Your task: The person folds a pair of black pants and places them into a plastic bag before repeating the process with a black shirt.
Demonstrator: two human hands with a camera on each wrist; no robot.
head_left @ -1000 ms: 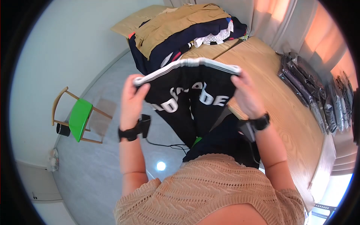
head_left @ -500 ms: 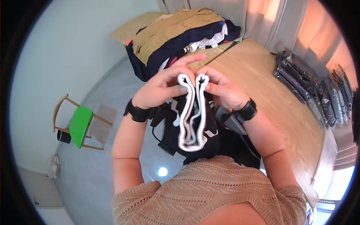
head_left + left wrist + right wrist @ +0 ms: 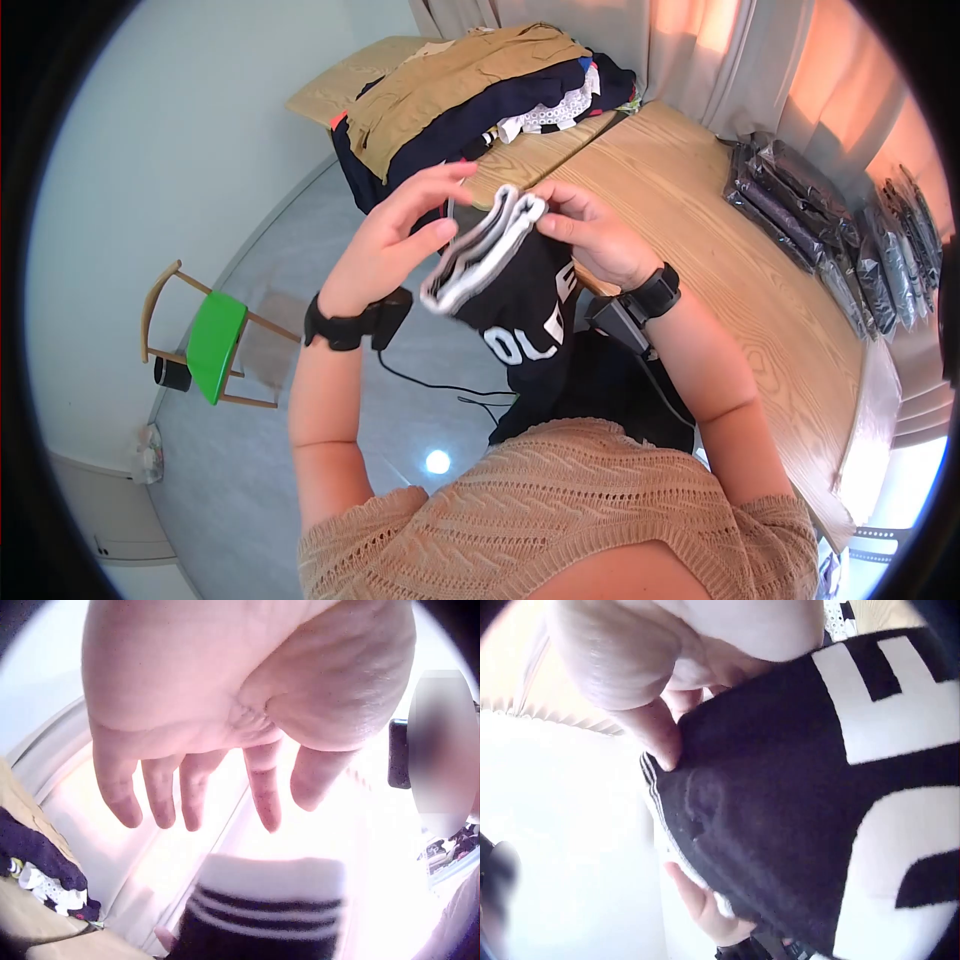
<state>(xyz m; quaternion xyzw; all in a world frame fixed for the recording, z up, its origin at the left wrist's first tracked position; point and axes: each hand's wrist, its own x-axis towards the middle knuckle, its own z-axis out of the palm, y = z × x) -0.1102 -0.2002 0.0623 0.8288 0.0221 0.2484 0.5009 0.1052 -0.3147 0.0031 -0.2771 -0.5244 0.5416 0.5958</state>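
Observation:
Black trousers [image 3: 508, 308] with big white letters and a white striped waistband [image 3: 492, 262] hang in front of my body, folded together lengthwise. My right hand [image 3: 598, 240] pinches one end of the waistband between thumb and fingers; the right wrist view shows that thumb [image 3: 660, 739] on the black cloth just below the striped edge. Off the other end, my left hand [image 3: 385, 245] is spread with nothing in its grasp. Its straight fingers [image 3: 191, 799] point toward the waistband in the left wrist view. The lower legs of the trousers are largely hidden.
A wooden table [image 3: 690, 210] stands ahead and to the right. Clothes [image 3: 450, 90] are piled at its far left end, and plastic-wrapped garments [image 3: 790, 200] lie along the right edge. A green chair [image 3: 215, 340] stands on the left floor; a black cable [image 3: 440, 386] hangs from the left wrist.
The trousers were stretched wide between both hands, then brought together in half. Now my left hand has let go and moved left, while my right hand keeps its pinch and the waistband has tilted.

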